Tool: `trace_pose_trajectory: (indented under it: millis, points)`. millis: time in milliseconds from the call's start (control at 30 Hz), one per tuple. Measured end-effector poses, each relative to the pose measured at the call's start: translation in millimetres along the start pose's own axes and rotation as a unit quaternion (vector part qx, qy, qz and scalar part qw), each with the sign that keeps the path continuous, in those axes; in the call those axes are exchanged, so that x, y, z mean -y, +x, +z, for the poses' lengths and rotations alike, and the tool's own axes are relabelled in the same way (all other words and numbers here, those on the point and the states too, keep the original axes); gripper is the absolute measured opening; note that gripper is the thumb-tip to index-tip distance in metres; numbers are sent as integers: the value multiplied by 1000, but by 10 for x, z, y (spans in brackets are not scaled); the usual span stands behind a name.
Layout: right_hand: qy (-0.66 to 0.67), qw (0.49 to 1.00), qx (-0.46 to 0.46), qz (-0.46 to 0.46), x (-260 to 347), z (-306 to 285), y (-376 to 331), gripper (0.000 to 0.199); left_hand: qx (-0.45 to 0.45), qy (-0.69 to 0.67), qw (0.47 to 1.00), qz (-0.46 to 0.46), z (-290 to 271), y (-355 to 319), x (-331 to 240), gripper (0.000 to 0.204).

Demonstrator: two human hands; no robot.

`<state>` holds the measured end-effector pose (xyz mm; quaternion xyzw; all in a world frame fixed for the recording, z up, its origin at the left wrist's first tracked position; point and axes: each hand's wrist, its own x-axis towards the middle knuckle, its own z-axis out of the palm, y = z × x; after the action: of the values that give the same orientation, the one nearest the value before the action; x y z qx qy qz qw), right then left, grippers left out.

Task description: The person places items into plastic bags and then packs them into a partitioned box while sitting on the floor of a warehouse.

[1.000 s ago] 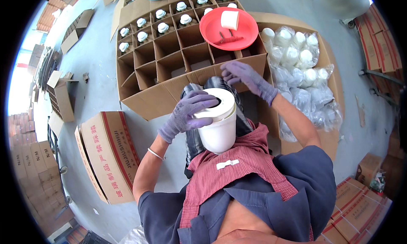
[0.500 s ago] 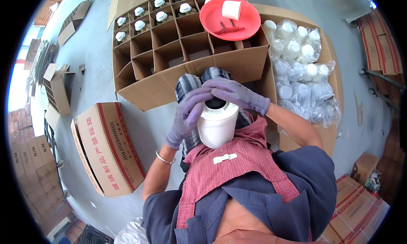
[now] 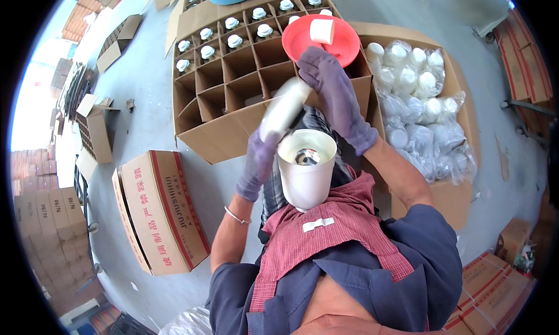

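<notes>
Since a moment ago the lid has come off the white tub [image 3: 307,173], and a blurred bottle [image 3: 284,109] is up over the open mouth now. We've got our right hand [image 3: 335,93] in a purple glove curled around the bottle's upper end, fingers wrapped closed. Our left hand [image 3: 258,160] is closed on the bottle's lower end, just beside the tub's rim, though we can't tell if it also touches the tub. The tub sits upright on the lap, below both hands. Behind sit the divided carton [image 3: 224,105] with capped bottles and a red bowl [image 3: 320,41].
</notes>
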<state>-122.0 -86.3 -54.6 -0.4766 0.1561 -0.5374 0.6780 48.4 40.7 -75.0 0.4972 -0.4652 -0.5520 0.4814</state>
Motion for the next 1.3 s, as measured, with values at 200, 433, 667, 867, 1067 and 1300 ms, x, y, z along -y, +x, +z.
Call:
trace_pose_trajectory:
  millis: [200,433,667,867,1067,1300]
  points:
    - [-616,548,350,-445,333,23,88,58,29,-349,934,-66,220,2,-408,79]
    - [-673,459,379,-439,560,256,286,47,52,-432,897,-75,369,-121,-596,80]
    - [-544,793,165,-220,194,586,329,35,-194,-312,917,154,782,107,-454,83]
    - [-473,797,273,-258,303,100,117,61,-179,482,699,497,207,280,-517,95]
    - [-42,834,359,417,494,72,-107,40,219,546,613,528,218,65,-764,75]
    - [-131,834,248,476,538,118,65,24,100,297,848,428,1,131,-756,60]
